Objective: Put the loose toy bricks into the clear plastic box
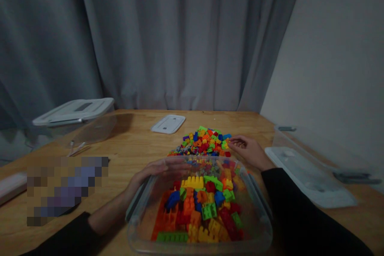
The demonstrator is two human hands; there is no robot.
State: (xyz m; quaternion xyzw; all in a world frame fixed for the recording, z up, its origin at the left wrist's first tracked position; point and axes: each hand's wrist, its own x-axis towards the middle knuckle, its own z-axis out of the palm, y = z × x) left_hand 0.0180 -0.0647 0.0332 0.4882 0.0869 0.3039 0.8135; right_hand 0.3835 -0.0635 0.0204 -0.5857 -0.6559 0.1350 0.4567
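In front of me stands a clear plastic box (199, 246) without a lid, holding loose toy bricks (196, 208) in red, orange, yellow, green and blue. My left hand (162, 167) reaches round its far left corner, fingers stretched out along the far wall and partly seen through the plastic. Beyond the box lies a heap of smaller toy bricks (207, 140) on the table. At the heap's right edge is my right hand (246, 150), its fingers curled and the tips close together by the yellow bricks. Whatever lies between those fingertips is too small to make out.
A white lid (169, 124) lies flat behind the heap. At the left stands a lidded clear box (87, 114), with a blurred-out patch (69, 188) nearer me. Another clear container (300, 150) and a pale lid (318, 188) are on the right, beside the wall.
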